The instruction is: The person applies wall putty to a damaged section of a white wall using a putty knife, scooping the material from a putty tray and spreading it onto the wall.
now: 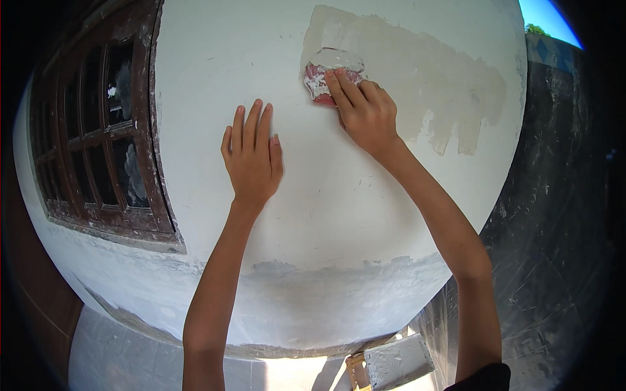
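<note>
My right hand [367, 112] grips a flat red putty scraper [323, 99], smeared with white putty, against the upper wall. Its fingers press on the scraper's face, and the thumb is mostly hidden. Wet-looking putty shows along the scraper's top edge, over the left end of a beige-grey patch [404, 72] on the wall. Lower and to the left, my left hand [253, 153] lies flat on the white wall [326, 189] with its fingers spread, holding nothing.
A dark wooden window [98, 130] with several panes is on the left. By the wall's foot, a rectangular tray [399, 360] with a whitish-grey surface stands on the tiled floor [124, 345]. A dark wall [548, 215] rises at the right.
</note>
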The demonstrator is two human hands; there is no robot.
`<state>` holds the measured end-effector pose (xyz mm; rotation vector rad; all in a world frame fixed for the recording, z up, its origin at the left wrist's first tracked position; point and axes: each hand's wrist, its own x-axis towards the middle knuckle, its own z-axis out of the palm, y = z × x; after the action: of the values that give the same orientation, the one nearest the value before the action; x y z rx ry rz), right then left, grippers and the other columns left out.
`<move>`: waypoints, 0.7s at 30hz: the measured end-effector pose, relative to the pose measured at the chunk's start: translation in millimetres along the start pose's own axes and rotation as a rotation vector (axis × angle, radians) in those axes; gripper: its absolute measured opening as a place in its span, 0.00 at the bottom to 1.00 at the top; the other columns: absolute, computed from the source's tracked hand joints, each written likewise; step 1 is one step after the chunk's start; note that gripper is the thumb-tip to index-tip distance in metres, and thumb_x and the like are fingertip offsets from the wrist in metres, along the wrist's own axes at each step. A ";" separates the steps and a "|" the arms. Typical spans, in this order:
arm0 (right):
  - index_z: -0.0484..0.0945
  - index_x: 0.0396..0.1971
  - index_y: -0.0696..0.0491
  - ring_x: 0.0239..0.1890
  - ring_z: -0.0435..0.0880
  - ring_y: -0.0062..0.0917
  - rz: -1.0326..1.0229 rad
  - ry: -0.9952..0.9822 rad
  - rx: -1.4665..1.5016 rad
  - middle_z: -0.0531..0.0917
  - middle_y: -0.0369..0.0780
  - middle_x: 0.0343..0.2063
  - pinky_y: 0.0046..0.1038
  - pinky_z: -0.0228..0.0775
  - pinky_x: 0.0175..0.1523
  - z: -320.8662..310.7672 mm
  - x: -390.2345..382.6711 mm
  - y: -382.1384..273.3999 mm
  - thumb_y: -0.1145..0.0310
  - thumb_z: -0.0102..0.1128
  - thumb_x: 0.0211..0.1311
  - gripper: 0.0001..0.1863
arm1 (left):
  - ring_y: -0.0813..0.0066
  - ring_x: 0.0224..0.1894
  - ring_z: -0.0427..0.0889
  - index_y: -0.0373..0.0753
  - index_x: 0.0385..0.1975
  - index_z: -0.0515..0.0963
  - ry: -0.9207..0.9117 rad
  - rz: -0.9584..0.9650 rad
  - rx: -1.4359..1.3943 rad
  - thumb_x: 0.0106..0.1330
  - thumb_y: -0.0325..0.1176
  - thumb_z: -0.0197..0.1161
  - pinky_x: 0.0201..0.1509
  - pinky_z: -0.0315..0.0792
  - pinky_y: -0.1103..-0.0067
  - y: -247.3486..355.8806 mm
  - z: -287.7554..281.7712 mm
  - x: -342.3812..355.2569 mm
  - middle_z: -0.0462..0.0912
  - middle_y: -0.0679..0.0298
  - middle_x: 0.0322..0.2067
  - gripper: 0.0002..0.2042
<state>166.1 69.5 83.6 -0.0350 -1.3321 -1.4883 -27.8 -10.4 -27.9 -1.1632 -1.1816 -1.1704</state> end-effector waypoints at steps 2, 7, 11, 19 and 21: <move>0.86 0.47 0.54 0.24 0.72 0.21 -0.003 -0.014 0.012 0.87 0.36 0.42 0.22 0.69 0.27 -10.5 -15.8 -11.1 0.79 0.67 0.45 0.23 | 0.61 0.75 0.55 0.41 0.70 0.64 0.000 -0.004 -0.003 0.72 0.32 0.46 0.74 0.46 0.61 1.7 0.0 1.2 0.64 0.62 0.71 0.25; 0.86 0.47 0.54 0.24 0.72 0.21 0.005 -0.079 0.136 0.87 0.37 0.44 0.22 0.68 0.26 -38.7 -41.6 -36.1 0.78 0.68 0.44 0.24 | 0.61 0.75 0.55 0.41 0.70 0.64 0.014 0.006 -0.007 0.72 0.32 0.46 0.74 0.46 0.61 -0.2 0.5 0.8 0.64 0.62 0.71 0.25; 0.86 0.47 0.54 0.24 0.71 0.21 0.054 -0.135 0.252 0.87 0.38 0.45 0.22 0.67 0.26 -57.3 -46.2 -40.8 0.78 0.70 0.42 0.25 | 0.60 0.75 0.55 0.41 0.70 0.64 0.010 0.010 -0.001 0.72 0.33 0.46 0.74 0.46 0.61 0.3 2.0 2.0 0.64 0.62 0.71 0.25; 0.85 0.36 0.59 0.21 0.73 0.22 0.687 -0.158 0.523 0.86 0.40 0.25 0.25 0.66 0.27 -70.0 14.3 -5.1 0.70 0.65 0.62 0.08 | 0.60 0.75 0.55 0.41 0.70 0.64 0.007 0.001 0.014 0.72 0.33 0.46 0.74 0.46 0.61 -0.7 1.0 -1.5 0.63 0.62 0.71 0.25; 0.84 0.33 0.61 0.19 0.73 0.22 1.049 -0.190 0.756 0.83 0.40 0.20 0.26 0.66 0.26 -57.9 40.4 6.2 0.65 0.65 0.66 0.12 | 0.60 0.75 0.55 0.41 0.70 0.64 0.002 -0.006 0.011 0.71 0.32 0.46 0.74 0.46 0.61 0.1 1.0 -1.0 0.63 0.62 0.71 0.26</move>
<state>187.8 2.5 91.6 -0.3358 -1.5782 -0.0782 -27.8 -9.3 -28.9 -1.1507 -1.1897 -1.1674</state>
